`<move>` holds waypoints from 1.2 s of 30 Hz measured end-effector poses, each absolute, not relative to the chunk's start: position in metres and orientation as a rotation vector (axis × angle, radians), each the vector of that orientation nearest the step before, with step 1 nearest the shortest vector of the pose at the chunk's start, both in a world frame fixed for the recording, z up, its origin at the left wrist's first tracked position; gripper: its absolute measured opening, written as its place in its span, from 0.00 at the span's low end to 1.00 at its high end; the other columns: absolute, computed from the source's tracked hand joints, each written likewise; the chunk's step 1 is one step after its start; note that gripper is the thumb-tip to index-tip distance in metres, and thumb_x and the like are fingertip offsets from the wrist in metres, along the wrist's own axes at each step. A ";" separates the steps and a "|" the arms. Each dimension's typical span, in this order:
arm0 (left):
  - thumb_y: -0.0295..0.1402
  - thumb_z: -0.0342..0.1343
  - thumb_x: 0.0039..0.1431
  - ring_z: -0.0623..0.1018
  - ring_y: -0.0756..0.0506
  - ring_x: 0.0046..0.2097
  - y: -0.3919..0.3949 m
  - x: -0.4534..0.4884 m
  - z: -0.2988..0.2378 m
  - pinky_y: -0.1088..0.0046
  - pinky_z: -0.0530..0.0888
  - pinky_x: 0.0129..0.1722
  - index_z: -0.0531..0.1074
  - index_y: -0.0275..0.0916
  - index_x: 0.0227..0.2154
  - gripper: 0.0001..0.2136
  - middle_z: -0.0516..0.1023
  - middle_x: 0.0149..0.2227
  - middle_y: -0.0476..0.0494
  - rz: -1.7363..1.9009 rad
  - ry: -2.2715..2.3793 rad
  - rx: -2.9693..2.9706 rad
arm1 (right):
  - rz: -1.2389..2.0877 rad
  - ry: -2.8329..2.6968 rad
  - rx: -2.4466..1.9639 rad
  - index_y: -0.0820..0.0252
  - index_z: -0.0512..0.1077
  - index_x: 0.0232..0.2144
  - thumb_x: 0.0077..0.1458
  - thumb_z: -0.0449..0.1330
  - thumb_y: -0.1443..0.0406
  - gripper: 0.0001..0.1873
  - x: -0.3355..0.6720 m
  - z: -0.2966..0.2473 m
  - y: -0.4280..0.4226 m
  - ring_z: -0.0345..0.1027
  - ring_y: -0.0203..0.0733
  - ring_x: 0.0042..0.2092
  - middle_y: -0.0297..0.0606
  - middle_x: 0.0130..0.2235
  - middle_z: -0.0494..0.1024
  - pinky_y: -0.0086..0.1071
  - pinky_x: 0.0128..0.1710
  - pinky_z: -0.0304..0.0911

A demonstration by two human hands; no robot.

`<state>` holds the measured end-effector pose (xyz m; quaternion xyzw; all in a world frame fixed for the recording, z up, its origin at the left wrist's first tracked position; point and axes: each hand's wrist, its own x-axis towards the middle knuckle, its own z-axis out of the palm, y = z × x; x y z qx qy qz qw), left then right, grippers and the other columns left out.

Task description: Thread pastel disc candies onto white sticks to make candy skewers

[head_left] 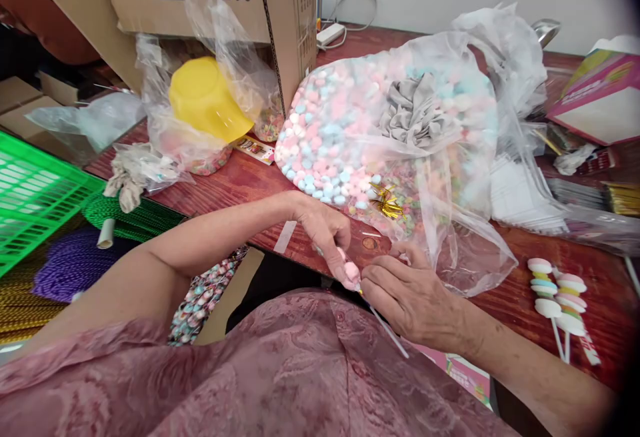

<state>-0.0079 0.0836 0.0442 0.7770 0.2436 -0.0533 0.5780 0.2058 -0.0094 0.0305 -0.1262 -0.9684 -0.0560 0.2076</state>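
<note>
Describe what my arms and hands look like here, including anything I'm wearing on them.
Your left hand and right hand show no gloves, rings or watch. Your forearms are bare too. Your top is dusty pink with a swirling tonal pattern.

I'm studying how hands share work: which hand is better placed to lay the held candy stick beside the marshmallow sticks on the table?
Probably the right hand: it touches the held candy stick and lies nearer the marshmallow sticks than the left hand.
</note>
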 end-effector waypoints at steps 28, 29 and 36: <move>0.50 0.70 0.45 0.61 0.35 0.67 0.026 0.016 -0.002 0.53 0.59 0.65 0.61 0.48 0.65 0.44 0.61 0.67 0.36 1.147 0.796 1.451 | 0.203 -2.057 -0.845 0.57 0.70 0.30 0.59 0.53 0.72 0.09 0.199 -0.006 0.028 0.63 0.40 0.29 0.35 0.26 0.72 0.35 0.32 0.55; 0.51 0.67 0.50 0.64 0.35 0.66 0.023 0.015 -0.006 0.52 0.61 0.64 0.59 0.48 0.66 0.42 0.62 0.66 0.35 1.097 0.744 1.373 | 0.183 -2.025 -0.833 0.57 0.71 0.31 0.59 0.54 0.72 0.08 0.199 -0.003 0.029 0.64 0.40 0.29 0.36 0.26 0.73 0.35 0.33 0.56; 0.43 0.62 0.59 0.74 0.40 0.57 0.018 -0.005 -0.003 0.62 0.68 0.59 0.75 0.43 0.52 0.20 0.77 0.52 0.40 0.954 0.662 1.417 | 0.782 -1.652 -0.849 0.57 0.70 0.26 0.60 0.57 0.68 0.09 0.179 -0.001 0.012 0.64 0.37 0.28 0.32 0.25 0.72 0.31 0.31 0.59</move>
